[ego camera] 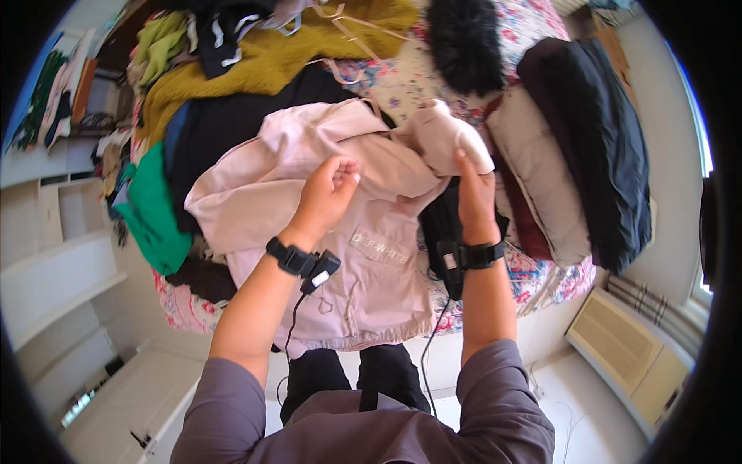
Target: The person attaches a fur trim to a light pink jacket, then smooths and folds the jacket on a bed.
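A pale pink hooded jacket (pixel 301 197) lies spread over dark clothing on a bed with a floral sheet (pixel 400 81). Its hem hangs near the bed's edge, and a patch on it bears writing. My right hand (pixel 478 191) grips a bunched part of the pink fabric at the jacket's upper right, thumb on top. Over the middle of the jacket is my left hand (pixel 330 188), its fingers curled; whether it pinches any fabric cannot be told. Each wrist wears a black strap with a small cabled device.
Folded padded coats (pixel 585 156) are stacked on the right. A black furry item (pixel 466 46), a mustard fleece garment (pixel 266 58) and pink hangers (pixel 351 35) lie behind the jacket. Green cloth (pixel 153 214) is at left. Shelves (pixel 58 272) stand left of the bed.
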Demonstrator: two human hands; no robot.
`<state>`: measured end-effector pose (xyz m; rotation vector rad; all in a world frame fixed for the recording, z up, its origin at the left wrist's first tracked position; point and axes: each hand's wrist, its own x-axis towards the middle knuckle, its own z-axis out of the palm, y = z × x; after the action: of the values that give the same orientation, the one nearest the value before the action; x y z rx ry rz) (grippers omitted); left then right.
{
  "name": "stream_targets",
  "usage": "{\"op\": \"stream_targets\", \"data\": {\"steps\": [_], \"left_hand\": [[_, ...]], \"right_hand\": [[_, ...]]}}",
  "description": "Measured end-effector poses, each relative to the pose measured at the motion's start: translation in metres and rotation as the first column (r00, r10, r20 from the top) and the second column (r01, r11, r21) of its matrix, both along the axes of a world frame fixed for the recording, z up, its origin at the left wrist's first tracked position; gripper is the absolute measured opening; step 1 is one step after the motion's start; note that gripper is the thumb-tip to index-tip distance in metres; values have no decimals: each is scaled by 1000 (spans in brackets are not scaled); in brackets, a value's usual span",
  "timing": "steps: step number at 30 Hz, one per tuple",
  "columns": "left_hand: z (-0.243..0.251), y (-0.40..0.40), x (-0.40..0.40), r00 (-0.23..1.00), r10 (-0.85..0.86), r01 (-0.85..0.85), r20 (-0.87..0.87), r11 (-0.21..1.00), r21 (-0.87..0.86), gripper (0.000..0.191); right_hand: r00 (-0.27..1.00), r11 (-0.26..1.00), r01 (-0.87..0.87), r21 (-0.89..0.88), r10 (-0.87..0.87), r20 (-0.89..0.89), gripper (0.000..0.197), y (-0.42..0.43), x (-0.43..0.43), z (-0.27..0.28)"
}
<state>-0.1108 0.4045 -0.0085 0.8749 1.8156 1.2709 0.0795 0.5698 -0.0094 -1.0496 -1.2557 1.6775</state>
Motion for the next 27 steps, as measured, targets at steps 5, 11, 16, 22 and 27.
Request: {"op": "stream_targets", "data": {"steps": [5,11,16,22,27], "left_hand": [[26,18,53,973,-225,221,50,973,66,35],[14,28,94,898,-312,338,-309,941,33,62],[-12,27,84,893,-244,274,-377,961,26,65],[-24,28,71,877,-219,195,-428,976,-100,63],[-21,25,76,871,-229,194,-434,973,-124,63]], "right_hand": [[986,1000,-13,-5,12,-169,37,-11,22,44],[610,854,-179,-488,-293,-737,52,9,67,79],[702,869,102,-484,-408,-584,44,28,121,91],[633,932,120,-341,-337,-697,37,58,193,104],[801,909,291,-299,-403,-443,36,68,200,112]]}}
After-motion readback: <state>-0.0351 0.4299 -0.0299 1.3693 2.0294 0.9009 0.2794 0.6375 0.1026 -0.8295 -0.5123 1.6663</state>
